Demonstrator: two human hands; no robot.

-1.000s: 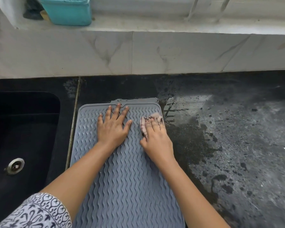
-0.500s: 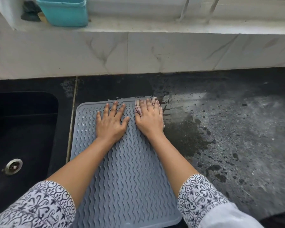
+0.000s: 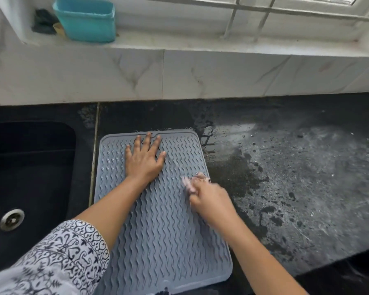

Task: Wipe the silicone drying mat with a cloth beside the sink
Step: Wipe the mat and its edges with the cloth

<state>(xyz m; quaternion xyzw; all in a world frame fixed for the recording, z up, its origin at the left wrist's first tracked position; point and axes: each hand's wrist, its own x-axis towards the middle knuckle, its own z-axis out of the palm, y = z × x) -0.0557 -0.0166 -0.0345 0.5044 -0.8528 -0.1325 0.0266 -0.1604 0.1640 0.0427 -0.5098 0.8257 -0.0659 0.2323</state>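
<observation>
Grey mat (image 3: 164,226) lies beside the sink (image 3: 30,177); left hand (image 3: 144,160) flat, fingers spread, near its far edge; right hand (image 3: 211,201) grips a cloth (image 3: 189,183) at its right edge.

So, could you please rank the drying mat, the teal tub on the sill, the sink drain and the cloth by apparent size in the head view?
1. Drying mat, by far the largest.
2. Teal tub; farther away, so its real size is unsure.
3. Sink drain and cloth: not ranked, since the cloth is blurred and mostly hidden under the right hand.

Right hand (image 3: 211,201) blurred — cloth (image 3: 190,184) mostly hidden in its grip.
</observation>
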